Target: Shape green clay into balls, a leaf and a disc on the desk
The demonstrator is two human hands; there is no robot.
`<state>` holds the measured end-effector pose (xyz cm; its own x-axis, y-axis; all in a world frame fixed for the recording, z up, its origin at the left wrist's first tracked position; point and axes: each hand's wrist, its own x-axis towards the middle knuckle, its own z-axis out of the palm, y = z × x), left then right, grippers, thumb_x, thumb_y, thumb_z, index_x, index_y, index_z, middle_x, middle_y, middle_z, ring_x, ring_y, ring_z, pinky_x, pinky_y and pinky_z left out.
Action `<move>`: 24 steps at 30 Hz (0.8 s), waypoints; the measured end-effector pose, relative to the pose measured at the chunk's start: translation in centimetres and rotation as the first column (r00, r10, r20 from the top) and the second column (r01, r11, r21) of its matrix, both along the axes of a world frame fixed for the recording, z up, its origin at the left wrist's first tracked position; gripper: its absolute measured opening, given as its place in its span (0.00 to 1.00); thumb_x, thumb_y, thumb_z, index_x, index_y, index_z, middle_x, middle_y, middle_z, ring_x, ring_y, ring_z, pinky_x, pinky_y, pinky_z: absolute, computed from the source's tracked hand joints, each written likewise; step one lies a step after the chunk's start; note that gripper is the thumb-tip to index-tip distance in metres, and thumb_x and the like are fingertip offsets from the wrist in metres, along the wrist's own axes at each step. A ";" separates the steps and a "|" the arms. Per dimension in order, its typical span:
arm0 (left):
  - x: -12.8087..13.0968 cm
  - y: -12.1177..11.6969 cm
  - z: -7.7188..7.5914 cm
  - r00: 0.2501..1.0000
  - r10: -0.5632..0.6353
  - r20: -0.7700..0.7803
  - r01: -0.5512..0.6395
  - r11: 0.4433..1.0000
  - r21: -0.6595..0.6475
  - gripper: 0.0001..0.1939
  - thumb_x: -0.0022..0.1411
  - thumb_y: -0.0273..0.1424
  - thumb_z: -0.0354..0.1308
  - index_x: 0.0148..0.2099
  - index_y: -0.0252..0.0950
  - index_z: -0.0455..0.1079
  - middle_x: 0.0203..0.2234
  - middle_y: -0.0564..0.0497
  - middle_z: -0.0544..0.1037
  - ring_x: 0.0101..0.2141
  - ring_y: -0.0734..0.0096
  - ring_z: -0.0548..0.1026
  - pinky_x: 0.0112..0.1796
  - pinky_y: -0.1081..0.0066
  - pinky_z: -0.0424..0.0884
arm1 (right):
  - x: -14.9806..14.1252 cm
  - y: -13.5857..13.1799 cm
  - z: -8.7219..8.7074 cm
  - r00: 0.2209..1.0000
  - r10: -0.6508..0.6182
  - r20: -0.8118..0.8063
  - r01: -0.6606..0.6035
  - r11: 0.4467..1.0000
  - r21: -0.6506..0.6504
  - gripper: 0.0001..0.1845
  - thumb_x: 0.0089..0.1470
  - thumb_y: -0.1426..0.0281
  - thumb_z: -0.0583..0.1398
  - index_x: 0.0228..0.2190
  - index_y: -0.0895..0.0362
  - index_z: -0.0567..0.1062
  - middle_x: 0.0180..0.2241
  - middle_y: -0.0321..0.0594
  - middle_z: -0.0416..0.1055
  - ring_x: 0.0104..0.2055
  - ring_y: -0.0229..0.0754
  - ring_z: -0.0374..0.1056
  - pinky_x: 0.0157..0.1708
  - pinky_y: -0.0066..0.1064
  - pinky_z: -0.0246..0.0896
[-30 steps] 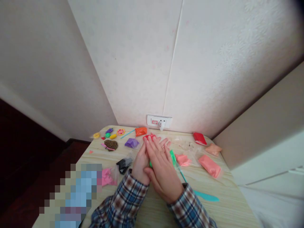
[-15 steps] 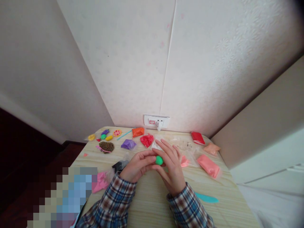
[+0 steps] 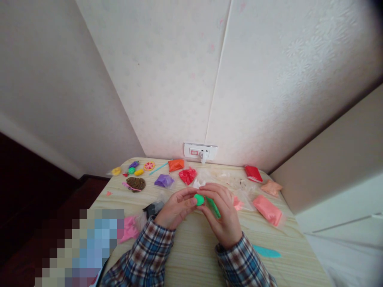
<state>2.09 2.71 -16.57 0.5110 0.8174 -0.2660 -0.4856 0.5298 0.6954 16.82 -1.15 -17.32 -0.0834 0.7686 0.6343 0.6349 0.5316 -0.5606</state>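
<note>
A small bright green ball of modelling clay (image 3: pixel 199 199) is held between my two hands over the middle of the table. My left hand (image 3: pixel 177 208) pinches it from the left, its thumb on the near side. From the right, my right hand (image 3: pixel 225 215) curls round it with fingertips and thumb against it. Through the gap between the right thumb and fingers shows a flat green piece (image 3: pixel 213 207), partly covered by the hand. Just beyond the fingers lies a white piece (image 3: pixel 198 183).
Clay packets lie around: purple (image 3: pixel 164 180), orange (image 3: pixel 176 165), red (image 3: pixel 188 175), coral (image 3: pixel 267 210) and pink (image 3: pixel 129 229). A brown coiled clay form (image 3: pixel 136 183) sits left, near small clay fruits. A turquoise plastic knife (image 3: pixel 267 251) rests at right. The wall socket (image 3: pixel 200 152) is behind.
The right hand's raised fingers have come down and closed more round the green clay ball. More of the flat green piece now shows. The view has shifted slightly.
</note>
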 end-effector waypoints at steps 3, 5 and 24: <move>0.1 -0.1 0.1 0.999 -0.016 -0.033 0.016 1.000 0.016 0.17 0.37 0.30 0.74 0.33 0.32 0.77 0.27 0.52 0.79 0.30 0.77 0.74 0.32 0.78 0.67 | 0.0 -0.1 -0.1 1.000 0.011 -0.011 -0.011 1.000 -0.003 0.10 0.56 0.67 0.58 0.42 0.53 0.71 0.41 0.41 0.73 0.47 0.46 0.66 0.47 0.42 0.59; 0.1 -0.1 0.2 0.999 -0.021 -0.045 0.022 0.999 0.032 0.16 0.38 0.31 0.73 0.32 0.32 0.77 0.26 0.52 0.78 0.29 0.77 0.73 0.31 0.78 0.66 | 0.0 -0.1 0.0 1.000 0.019 -0.023 -0.020 1.000 -0.011 0.11 0.56 0.66 0.59 0.42 0.53 0.72 0.41 0.42 0.73 0.47 0.46 0.66 0.46 0.42 0.61; -0.2 0.0 -0.4 0.988 -0.036 -0.153 0.049 0.996 0.079 0.15 0.40 0.33 0.72 0.33 0.34 0.77 0.28 0.52 0.80 0.30 0.75 0.75 0.37 0.74 0.68 | 0.5 -0.1 0.2 1.000 0.020 -0.001 -0.020 0.999 0.051 0.05 0.56 0.70 0.59 0.37 0.54 0.72 0.36 0.40 0.73 0.41 0.44 0.67 0.41 0.38 0.63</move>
<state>1.91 2.69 -17.01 0.5050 0.8179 -0.2756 -0.3499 0.4860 0.8009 17.32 -1.22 -17.09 -0.0981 0.7337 0.6724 0.6230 0.5722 -0.5334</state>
